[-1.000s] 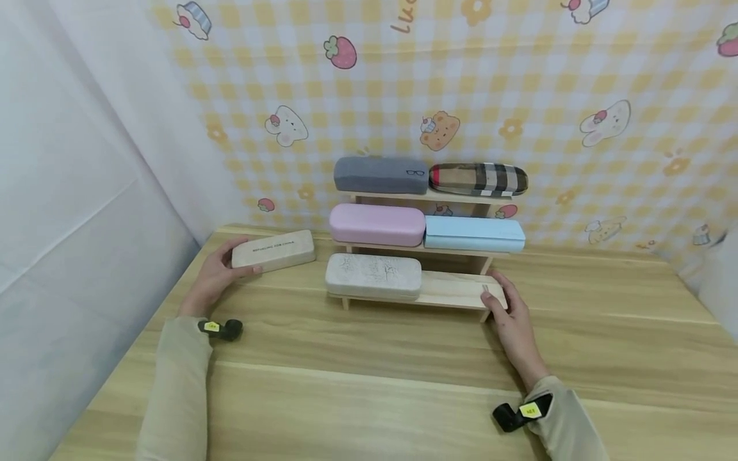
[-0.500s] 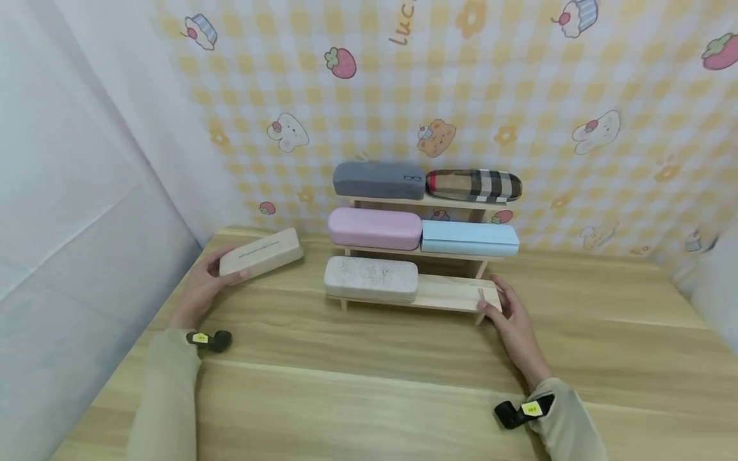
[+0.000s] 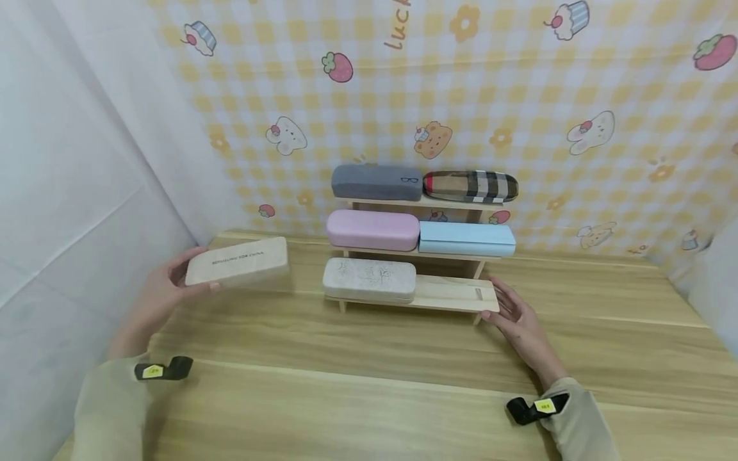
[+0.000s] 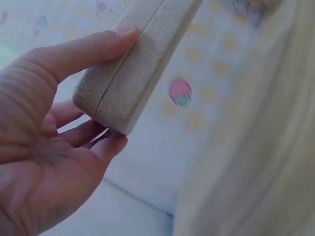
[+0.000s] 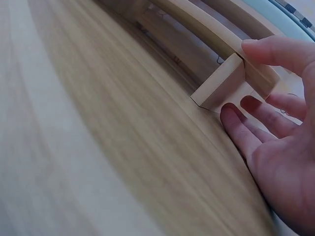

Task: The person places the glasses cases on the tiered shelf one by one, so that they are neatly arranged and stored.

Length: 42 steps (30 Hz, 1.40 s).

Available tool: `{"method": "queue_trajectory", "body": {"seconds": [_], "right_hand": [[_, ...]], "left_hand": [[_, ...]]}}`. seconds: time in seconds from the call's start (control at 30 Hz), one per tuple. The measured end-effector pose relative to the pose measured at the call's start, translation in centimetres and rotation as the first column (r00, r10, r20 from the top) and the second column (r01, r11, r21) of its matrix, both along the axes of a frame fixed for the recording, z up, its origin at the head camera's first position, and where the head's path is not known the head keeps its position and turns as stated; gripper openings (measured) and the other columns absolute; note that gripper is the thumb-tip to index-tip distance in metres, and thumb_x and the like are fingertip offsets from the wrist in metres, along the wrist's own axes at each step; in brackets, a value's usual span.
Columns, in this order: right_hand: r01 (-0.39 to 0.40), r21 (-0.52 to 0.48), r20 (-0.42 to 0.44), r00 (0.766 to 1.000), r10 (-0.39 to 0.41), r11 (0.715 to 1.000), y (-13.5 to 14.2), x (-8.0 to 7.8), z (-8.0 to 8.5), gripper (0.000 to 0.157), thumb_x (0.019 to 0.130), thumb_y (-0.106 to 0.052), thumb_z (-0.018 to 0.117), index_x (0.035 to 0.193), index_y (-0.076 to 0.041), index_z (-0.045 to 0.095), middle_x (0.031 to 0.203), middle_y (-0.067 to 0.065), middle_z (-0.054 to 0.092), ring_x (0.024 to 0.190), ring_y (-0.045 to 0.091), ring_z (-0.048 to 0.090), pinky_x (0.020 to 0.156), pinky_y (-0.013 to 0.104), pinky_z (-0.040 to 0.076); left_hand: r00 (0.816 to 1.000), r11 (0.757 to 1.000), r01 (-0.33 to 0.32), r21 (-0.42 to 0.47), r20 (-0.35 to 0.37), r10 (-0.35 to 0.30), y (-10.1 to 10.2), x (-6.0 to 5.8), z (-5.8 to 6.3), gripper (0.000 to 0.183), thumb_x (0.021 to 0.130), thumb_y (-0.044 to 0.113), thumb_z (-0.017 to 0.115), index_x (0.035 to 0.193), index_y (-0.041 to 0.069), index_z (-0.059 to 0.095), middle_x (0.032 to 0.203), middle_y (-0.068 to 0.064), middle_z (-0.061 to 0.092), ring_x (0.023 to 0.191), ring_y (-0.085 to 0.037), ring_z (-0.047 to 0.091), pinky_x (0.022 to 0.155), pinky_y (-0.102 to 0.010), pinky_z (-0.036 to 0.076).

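My left hand grips the left end of a beige glasses case with small dark lettering, held above the table's left side. In the left wrist view the thumb lies across the case's seam, with the fingers underneath. At the right end of a three-tier wooden display stand, my right hand holds the lowest shelf, thumb at the front edge and fingers around the end. A whitish crackle-patterned glasses case sits on that shelf's left half.
Lilac and light blue glasses cases sit on the middle tier. A grey case and a plaid case occupy the top tier. Behind the wooden table hangs a yellow checked cloth; white cloth hangs at left.
My left hand has lifted the beige glasses case off the table and drawn it left and toward me. The right hand stays at the shelf's end, its thumb shifted slightly to the edge.
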State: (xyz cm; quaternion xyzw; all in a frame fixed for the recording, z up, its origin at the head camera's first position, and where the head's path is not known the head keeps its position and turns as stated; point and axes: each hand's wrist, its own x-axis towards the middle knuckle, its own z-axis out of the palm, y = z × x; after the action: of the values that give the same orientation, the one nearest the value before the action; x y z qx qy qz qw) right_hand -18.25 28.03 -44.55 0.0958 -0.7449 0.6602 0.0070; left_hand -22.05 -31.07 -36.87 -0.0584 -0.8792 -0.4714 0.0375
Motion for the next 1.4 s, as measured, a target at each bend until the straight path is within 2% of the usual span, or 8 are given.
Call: {"method": "queue_trajectory", "body": {"seconds": [0.17, 0.3, 0.5, 0.73, 0.93, 1.17, 1.23, 1.4], "right_hand": [[0.024, 0.014, -0.007, 1.000, -0.023, 1.000, 0.3, 0.1, 0.1, 0.071, 0.090, -0.004, 0.060, 0.147, -0.001, 0.017, 0.148, 0.026, 0.020, 0.132, 0.021, 0.033, 0.093, 0.013, 0.036], [0.057, 0.027, -0.038, 0.998, -0.056, 0.998, 0.5, 0.2, 0.3, 0.072, 0.092, -0.006, 0.058, 0.149, -0.008, 0.015, 0.150, 0.020, 0.021, 0.133, 0.037, 0.025, 0.093, 0.012, 0.036], [0.096, 0.005, -0.052, 0.994, -0.096, 0.995, 0.7, 0.1, 0.4, 0.062, 0.095, -0.011, 0.054, 0.149, -0.012, 0.022, 0.148, 0.017, 0.026, 0.129, 0.026, 0.036, 0.089, 0.016, 0.041], [0.145, -0.107, -0.051, 0.987, -0.151, 0.984, 0.6, 0.0, 0.4, 0.055, 0.097, -0.013, 0.050, 0.146, -0.004, 0.026, 0.145, 0.023, 0.029, 0.127, 0.020, 0.041, 0.088, 0.019, 0.044], [0.113, -0.216, -0.071, 0.989, -0.131, 0.970, 0.4, -0.1, 0.5, 0.051, 0.101, -0.019, 0.039, 0.145, 0.003, 0.023, 0.143, 0.029, 0.026, 0.125, 0.023, 0.043, 0.091, 0.025, 0.044], [0.088, -0.300, -0.110, 0.986, -0.126, 0.950, 0.6, 0.1, 0.5, 0.045, 0.102, -0.017, 0.030, 0.142, 0.003, 0.027, 0.137, 0.018, 0.040, 0.122, 0.026, 0.044, 0.093, 0.030, 0.044], [0.097, -0.317, -0.109, 0.985, -0.138, 0.943, 0.7, 0.1, 0.5, 0.043, 0.102, -0.017, 0.031, 0.140, 0.003, 0.029, 0.134, 0.014, 0.045, 0.121, 0.026, 0.046, 0.092, 0.030, 0.045], [0.152, -0.316, -0.074, 0.980, -0.184, 0.937, 0.7, 0.2, 0.5, 0.048, 0.102, -0.021, 0.032, 0.140, 0.007, 0.026, 0.130, 0.011, 0.049, 0.117, 0.020, 0.049, 0.089, 0.026, 0.046]], "left_hand": [[0.995, 0.994, 0.101, 0.050, 0.001, -0.101, 2.4, 0.9, 2.4, 0.073, 0.078, 0.011, 0.076, 0.142, 0.017, 0.040, 0.148, -0.015, 0.028, 0.113, 0.000, 0.044, 0.083, -0.010, 0.041], [0.986, 0.983, 0.161, 0.083, 0.023, -0.164, 5.0, 1.8, 4.3, 0.072, 0.077, 0.010, 0.077, 0.140, 0.014, 0.042, 0.140, -0.010, 0.035, 0.108, -0.004, 0.051, 0.079, -0.017, 0.047], [0.975, 0.975, 0.219, 0.030, 0.027, -0.220, 9.0, 3.3, 6.0, 0.069, 0.074, 0.019, 0.080, 0.135, 0.012, 0.047, 0.129, -0.004, 0.048, 0.108, -0.016, 0.054, 0.078, -0.021, 0.049], [0.938, 0.939, 0.342, 0.018, -0.057, -0.341, 14.3, 3.8, 5.6, 0.070, 0.067, 0.021, 0.085, 0.128, 0.008, 0.052, 0.122, -0.006, 0.053, 0.107, -0.024, 0.054, 0.088, -0.035, 0.047], [0.902, 0.917, 0.384, -0.108, -0.172, -0.397, 19.0, 4.3, 5.7, 0.077, 0.061, 0.017, 0.088, 0.127, 0.003, 0.053, 0.126, -0.008, 0.052, 0.112, -0.024, 0.051, 0.090, -0.036, 0.045], [0.826, 0.880, 0.385, -0.277, -0.322, -0.463, 23.6, 3.5, 5.1, 0.080, 0.059, 0.025, 0.089, 0.126, -0.001, 0.053, 0.122, -0.013, 0.054, 0.105, -0.023, 0.053, 0.086, -0.033, 0.048], [0.820, 0.873, 0.392, -0.292, -0.320, -0.475, 25.0, 3.3, 4.9, 0.080, 0.060, 0.027, 0.088, 0.126, -0.001, 0.052, 0.122, -0.013, 0.054, 0.105, -0.023, 0.053, 0.087, -0.035, 0.047], [0.845, 0.868, 0.388, -0.308, -0.257, -0.469, 28.6, 3.0, 4.5, 0.083, 0.063, 0.032, 0.086, 0.130, 0.000, 0.050, 0.126, -0.013, 0.051, 0.110, -0.023, 0.051, 0.092, -0.037, 0.043]]}}
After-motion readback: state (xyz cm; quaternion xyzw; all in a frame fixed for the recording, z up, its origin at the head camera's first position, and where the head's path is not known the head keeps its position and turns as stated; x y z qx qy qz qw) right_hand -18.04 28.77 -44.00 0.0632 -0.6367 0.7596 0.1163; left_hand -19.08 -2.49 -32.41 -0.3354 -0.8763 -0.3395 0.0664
